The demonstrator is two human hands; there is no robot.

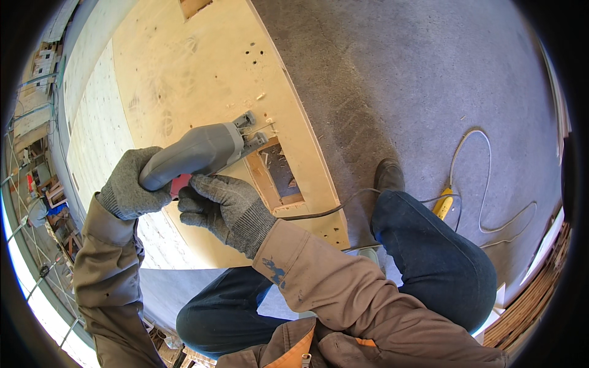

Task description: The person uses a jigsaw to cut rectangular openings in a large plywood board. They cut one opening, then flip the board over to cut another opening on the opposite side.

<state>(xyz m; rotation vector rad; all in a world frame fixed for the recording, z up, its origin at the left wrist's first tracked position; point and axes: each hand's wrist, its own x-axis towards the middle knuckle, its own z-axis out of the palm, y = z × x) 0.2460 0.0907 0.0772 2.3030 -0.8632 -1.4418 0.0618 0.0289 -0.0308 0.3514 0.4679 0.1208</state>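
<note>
1. Two gloved hands are at one grey power tool (196,150), seemingly a jigsaw, above the plywood panel (178,67), toward the panel's near right corner.
2. Left hand (138,184): its fingers are wrapped around the tool's rounded rear end, though the tips are hidden beneath. That looks like the bearing grip, so it should be firm.
3. Right hand (230,211): thumb and forefinger reach the underside beside a red part (179,184), the other fingers curled. Whether they pinch it or only brush it, I cannot tell.
4. The forked front end points toward the panel's right edge, just beside the far left corner of the rectangular opening (262,181). Its blade cannot be made out clearly, so fingers are best placed well behind that end.
5. Wood chips (261,97) lie near the right edge; brushing them off would probably let the foot sit flat.
6. A dark cord (331,210) crosses that edge near the near right corner, toward the yellow connector (443,203) on the floor. It would be wise to route it clear of the front end and leave slack.
</note>
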